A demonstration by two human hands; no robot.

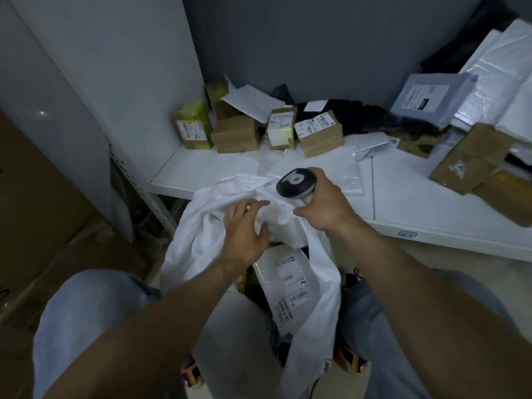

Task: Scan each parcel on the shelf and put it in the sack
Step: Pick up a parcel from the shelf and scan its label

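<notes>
At the far left, large brown cardboard cartons (43, 211) are stacked on the floor beside a white shelf upright (144, 194). A white woven sack (198, 226) is draped over the front edge of the white shelf board (403, 203), its mouth turned up and its long axis dropping toward the floor between the person's knees. The left hand (244, 228) is laid on the bunched rim with fingers spread — nothing is gripped. Inside the sack a white plastic mailer (288, 280) lies label up, lengthwise along the sack. A black-and-white handheld scanner (296, 184) is clasped in the right hand (322, 205), its rounded head turned left and upward and its handle running down into the fist. At the back of the shelf, small brown cardboard boxes (234, 133) are lined against the grey wall; further right a grey plastic mailer (431, 96) and a flat brown paper parcel (472, 159) are piled. A bare strip of board is left between the boxes and the front edge.
</notes>
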